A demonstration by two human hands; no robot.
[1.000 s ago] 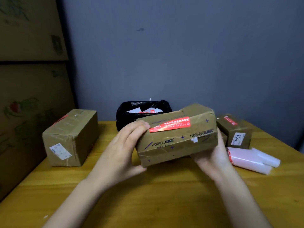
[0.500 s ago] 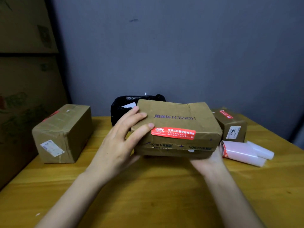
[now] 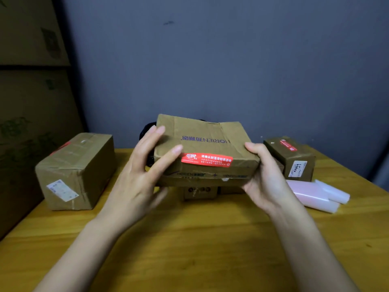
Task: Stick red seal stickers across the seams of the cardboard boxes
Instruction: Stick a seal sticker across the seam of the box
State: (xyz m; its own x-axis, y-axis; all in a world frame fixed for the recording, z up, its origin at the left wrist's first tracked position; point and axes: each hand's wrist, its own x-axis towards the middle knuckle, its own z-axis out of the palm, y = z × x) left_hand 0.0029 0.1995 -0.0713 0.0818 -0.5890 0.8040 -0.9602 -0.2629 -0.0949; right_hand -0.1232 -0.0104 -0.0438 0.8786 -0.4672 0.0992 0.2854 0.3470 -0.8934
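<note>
Cardboard is gripped from both sides: the box [image 3: 202, 148] is held above the table [image 3: 189, 249], with the left hand [image 3: 143, 175] spread against its left end and the right hand [image 3: 267, 178] curled around its right end. A red seal sticker [image 3: 207, 160] is seen just beside the left fingertips [image 3: 176, 149], folded over the near top edge. Peeling could follow if that fold is left unpressed, and the crumpled lid could be dented further by a tighter squeeze.
</note>
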